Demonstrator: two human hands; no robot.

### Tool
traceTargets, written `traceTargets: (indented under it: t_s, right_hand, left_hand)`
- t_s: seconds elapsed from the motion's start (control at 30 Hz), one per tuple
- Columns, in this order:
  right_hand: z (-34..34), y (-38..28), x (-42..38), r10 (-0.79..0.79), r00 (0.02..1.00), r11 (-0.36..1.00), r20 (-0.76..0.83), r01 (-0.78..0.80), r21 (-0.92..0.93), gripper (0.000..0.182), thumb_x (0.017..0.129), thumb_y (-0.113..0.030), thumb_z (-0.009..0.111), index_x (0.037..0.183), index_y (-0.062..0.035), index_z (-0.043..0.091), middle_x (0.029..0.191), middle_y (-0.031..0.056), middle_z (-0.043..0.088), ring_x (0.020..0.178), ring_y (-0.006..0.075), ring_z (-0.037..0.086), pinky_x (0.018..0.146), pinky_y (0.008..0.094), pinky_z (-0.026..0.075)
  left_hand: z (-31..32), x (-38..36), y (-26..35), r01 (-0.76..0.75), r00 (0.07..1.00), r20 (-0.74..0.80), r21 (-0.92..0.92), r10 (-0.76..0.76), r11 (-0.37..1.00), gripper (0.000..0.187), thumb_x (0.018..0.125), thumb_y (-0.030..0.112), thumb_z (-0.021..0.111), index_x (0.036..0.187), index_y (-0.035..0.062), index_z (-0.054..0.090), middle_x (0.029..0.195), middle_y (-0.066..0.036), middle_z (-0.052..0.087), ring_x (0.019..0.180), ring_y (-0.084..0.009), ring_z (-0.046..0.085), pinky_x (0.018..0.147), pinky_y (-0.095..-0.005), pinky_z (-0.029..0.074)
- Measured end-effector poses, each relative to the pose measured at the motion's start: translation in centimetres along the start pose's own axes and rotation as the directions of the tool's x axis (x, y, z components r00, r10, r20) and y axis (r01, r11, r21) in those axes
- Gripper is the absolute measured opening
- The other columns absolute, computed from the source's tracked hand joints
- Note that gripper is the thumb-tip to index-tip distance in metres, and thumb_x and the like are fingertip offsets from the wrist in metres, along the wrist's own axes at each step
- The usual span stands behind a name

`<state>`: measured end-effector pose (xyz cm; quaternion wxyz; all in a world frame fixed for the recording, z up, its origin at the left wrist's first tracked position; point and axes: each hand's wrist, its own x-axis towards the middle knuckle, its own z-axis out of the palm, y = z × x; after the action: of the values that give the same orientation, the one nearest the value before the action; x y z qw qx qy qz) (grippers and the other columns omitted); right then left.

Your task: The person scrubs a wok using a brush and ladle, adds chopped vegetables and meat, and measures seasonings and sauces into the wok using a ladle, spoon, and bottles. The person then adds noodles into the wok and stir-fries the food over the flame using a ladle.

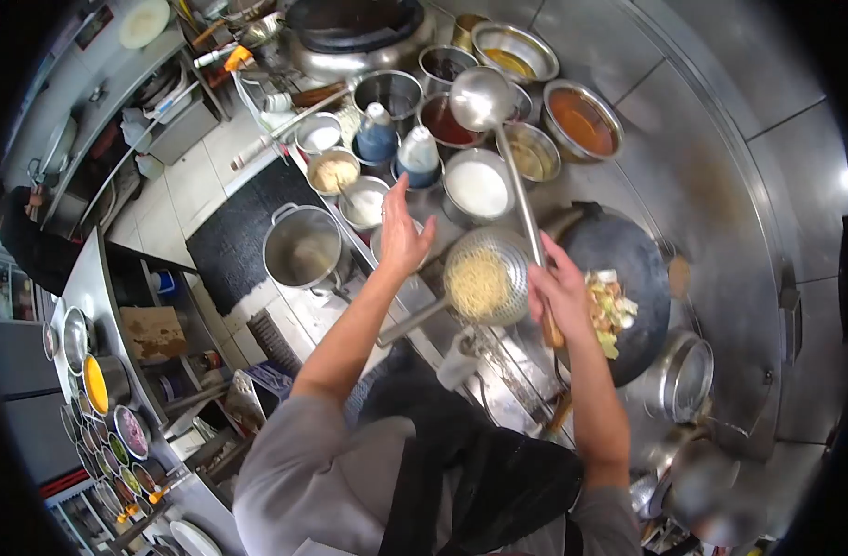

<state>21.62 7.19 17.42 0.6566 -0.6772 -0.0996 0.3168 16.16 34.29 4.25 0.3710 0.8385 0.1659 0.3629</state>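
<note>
Ladle (pixel 512 167) first: I see its long steel shaft running from my right hand (pixel 560 295) up and away to a round, shiny bowl hanging over the steel sauce bowls (pixel 583 120). That hand is wrapped firmly round the wooden grip. My left hand (pixel 401 232) is spread flat, fingers apart, gripping nothing, above a small bowl. Between both hands a mesh strainer (pixel 484 275) of pale noodles rests. A dark wok (pixel 628 278) holds chopped vegetables.

Bright, even overhead light with soft shadows. Glare glints off the steel worktop (pixel 720 120). Strong fisheye bending and black corners; edges look slightly soft.
</note>
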Motion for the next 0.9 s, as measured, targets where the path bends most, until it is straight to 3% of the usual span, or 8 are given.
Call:
traceTargets:
  t_s: [0.03, 0.07, 0.17, 0.3, 0.5, 0.67, 0.77, 0.9]
  right_hand:
    - [1.3, -1.1, 3.1, 0.001, 0.999, 0.999, 0.043, 0.000, -0.034, 0.066, 0.099, -0.005, 0.061, 0.159, -0.0043, 0.032, 0.073, 0.0059, 0.059, 0.050, 0.0124, 0.055, 0.042, 0.0289, 0.045]
    - [2.6, -2.1, 5.9, 0.006, 0.996, 0.998, 0.084, 0.000, -0.070, 0.067, 0.099, -0.007, 0.062, 0.158, -0.0042, 0.032, 0.073, 0.0058, 0.059, 0.050, 0.0125, 0.055, 0.042, 0.0292, 0.045]
    - [6.0, -4.4, 13.1, 0.063, 0.982, 0.981, 0.177, -0.029, -0.189, 0.069, 0.098, -0.013, 0.067, 0.158, -0.0044, 0.033, 0.074, 0.0040, 0.059, 0.052, 0.0114, 0.056, 0.043, 0.0281, 0.045]
    - [9.5, -6.6, 19.5, 0.156, 0.969, 0.938, 0.194, -0.084, -0.337, 0.071, 0.095, -0.014, 0.068, 0.156, -0.0014, 0.034, 0.073, 0.0033, 0.059, 0.053, 0.0114, 0.056, 0.044, 0.0284, 0.046]
    - [12.0, -8.5, 24.3, 0.268, 0.938, 0.868, 0.220, -0.136, -0.478, 0.059, 0.095, -0.012, 0.066, 0.146, 0.0063, 0.043, 0.070, 0.0040, 0.059, 0.052, 0.0122, 0.057, 0.044, 0.0281, 0.047]
    - [11.8, -9.0, 24.4, 0.270, 0.931, 0.919, 0.244, -0.174, -0.354, 0.059, 0.095, -0.012, 0.066, 0.146, 0.0070, 0.042, 0.071, 0.0048, 0.060, 0.054, 0.0126, 0.058, 0.044, 0.0282, 0.047]
    - [11.3, -8.4, 22.6, 0.204, 0.958, 0.954, 0.200, -0.149, -0.259, 0.066, 0.095, -0.012, 0.065, 0.152, 0.0063, 0.036, 0.071, 0.0059, 0.061, 0.053, 0.0137, 0.058, 0.043, 0.0287, 0.048]
    - [10.3, -9.3, 20.6, 0.166, 0.970, 0.970, 0.180, -0.128, -0.205, 0.071, 0.096, -0.013, 0.065, 0.155, 0.0060, 0.031, 0.073, 0.0064, 0.061, 0.054, 0.0141, 0.059, 0.044, 0.0298, 0.049]
  left_hand:
    - [0.8, 1.5, -1.8, 0.039, 0.999, -0.003, -0.021, -0.039, 0.999, 0.103, 0.076, 0.006, 0.080, 0.157, -0.0052, 0.018, 0.147, -0.028, 0.040, 0.136, -0.0451, 0.041, 0.115, -0.0491, 0.035]
    - [2.1, 2.8, -3.8, -0.023, 0.998, -0.063, -0.014, 0.022, 1.000, 0.110, 0.072, 0.006, 0.083, 0.158, -0.0059, 0.015, 0.148, -0.029, 0.039, 0.137, -0.0463, 0.039, 0.117, -0.0487, 0.035]
    - [3.9, 5.9, -6.6, 0.053, 0.998, -0.014, 0.021, -0.053, 0.998, 0.123, 0.065, 0.008, 0.090, 0.159, -0.0041, 0.011, 0.151, -0.032, 0.035, 0.139, -0.0477, 0.037, 0.118, -0.0493, 0.034]
    - [5.3, 7.6, -8.1, 0.129, 0.989, 0.068, -0.008, -0.128, 0.992, 0.136, 0.062, 0.015, 0.095, 0.161, 0.0013, 0.003, 0.145, -0.033, 0.043, 0.135, -0.0497, 0.044, 0.113, -0.0502, 0.040]
    - [5.7, 8.6, -8.3, 0.231, 0.969, 0.075, 0.052, -0.235, 0.972, 0.127, 0.061, 0.025, 0.096, 0.158, -0.0010, 0.017, 0.147, -0.026, 0.047, 0.134, -0.0440, 0.048, 0.111, -0.0483, 0.042]
    - [6.7, 9.3, -9.0, 0.228, 0.973, 0.003, 0.094, -0.230, 0.969, 0.104, 0.061, 0.024, 0.095, 0.146, 0.0004, 0.040, 0.135, -0.021, 0.056, 0.128, -0.0402, 0.052, 0.108, -0.0481, 0.044]
    - [6.6, 9.5, -8.7, 0.268, 0.963, -0.006, 0.014, -0.268, 0.963, 0.095, 0.062, 0.023, 0.094, 0.140, 0.0001, 0.045, 0.133, -0.021, 0.057, 0.126, -0.0394, 0.053, 0.107, -0.0473, 0.044]
    - [5.3, 9.6, -6.7, 0.181, 0.976, -0.113, -0.057, -0.187, 0.982, 0.094, 0.063, 0.026, 0.094, 0.138, -0.0007, 0.045, 0.128, -0.021, 0.057, 0.121, -0.0397, 0.056, 0.104, -0.0457, 0.046]
